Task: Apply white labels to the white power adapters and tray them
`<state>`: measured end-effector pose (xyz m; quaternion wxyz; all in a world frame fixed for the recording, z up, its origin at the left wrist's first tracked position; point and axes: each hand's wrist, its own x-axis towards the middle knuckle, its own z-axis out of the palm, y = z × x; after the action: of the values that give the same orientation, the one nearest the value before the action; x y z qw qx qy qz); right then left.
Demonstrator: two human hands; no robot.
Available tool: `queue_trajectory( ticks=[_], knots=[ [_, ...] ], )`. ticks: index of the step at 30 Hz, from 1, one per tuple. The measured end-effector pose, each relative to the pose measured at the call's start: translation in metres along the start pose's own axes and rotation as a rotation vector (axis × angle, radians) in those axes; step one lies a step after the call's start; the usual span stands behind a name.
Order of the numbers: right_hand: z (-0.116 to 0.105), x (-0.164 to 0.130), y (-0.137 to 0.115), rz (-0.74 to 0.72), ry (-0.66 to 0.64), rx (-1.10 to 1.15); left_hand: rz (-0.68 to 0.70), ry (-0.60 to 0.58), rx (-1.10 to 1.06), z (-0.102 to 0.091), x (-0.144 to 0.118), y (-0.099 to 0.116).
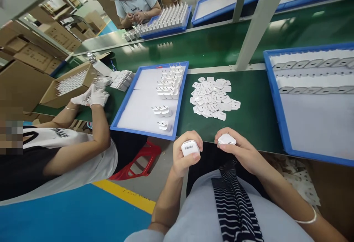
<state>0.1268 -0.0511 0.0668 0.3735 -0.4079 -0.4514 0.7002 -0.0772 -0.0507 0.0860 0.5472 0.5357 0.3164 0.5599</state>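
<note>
My left hand (186, 153) is closed around a white charger housing (190, 147) with rounded corners and dark lettering on its face. To its right, my right hand (238, 148) pinches a white cover plate (227, 139) with a small dark slot. The two parts are apart, held just in front of the bench edge. Beyond my hands lies a loose pile of white cover plates (211, 96) on the green bench. A blue-rimmed tray (132, 102) to the left carries several white chargers (170, 81) with their pins upward.
At the right, another blue-rimmed tray (280, 124) holds rows of white parts (315, 90). A gloved co-worker (98, 96) sits left beside a cardboard box (69, 85). A metal post (260, 24) rises behind the bench. Across the line, another person sits by a tray of chargers (168, 17).
</note>
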Motion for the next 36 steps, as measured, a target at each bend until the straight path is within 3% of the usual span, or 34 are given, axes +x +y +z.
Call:
queue_trajectory(
  ticks=[7, 11, 17, 20, 23, 26, 29, 36],
  knots=[
    [0.022, 0.011, -0.002, 0.090, 0.029, 0.206, 0.028, -0.050, -0.151, -0.018, -0.013, 0.004],
    [0.032, 0.027, -0.003, 0.054, 0.136, 0.213, 0.020, 0.029, -0.217, -0.032, -0.020, 0.012],
    [0.032, 0.059, -0.018, 0.187, -0.106, 0.262, -0.077, 0.269, -0.060, -0.064, -0.022, 0.035],
    [0.033, 0.083, -0.025, 0.093, -0.103, 0.036, -0.100, 0.438, 0.107, -0.088, -0.016, 0.039],
    [0.038, 0.115, -0.034, -0.105, -0.058, -0.322, -0.242, 0.493, 0.510, -0.118, -0.001, 0.040],
    [0.048, 0.145, -0.042, -0.298, 0.044, -0.695, -0.382, 0.451, 0.864, -0.148, 0.019, 0.043],
    [0.060, 0.163, -0.048, -0.419, 0.028, -0.961, -0.440, 0.371, 1.047, -0.168, 0.037, 0.049],
    [0.079, 0.172, -0.044, -0.500, -0.113, -1.108, -0.467, 0.147, 1.251, -0.172, 0.064, 0.046]
  ],
)
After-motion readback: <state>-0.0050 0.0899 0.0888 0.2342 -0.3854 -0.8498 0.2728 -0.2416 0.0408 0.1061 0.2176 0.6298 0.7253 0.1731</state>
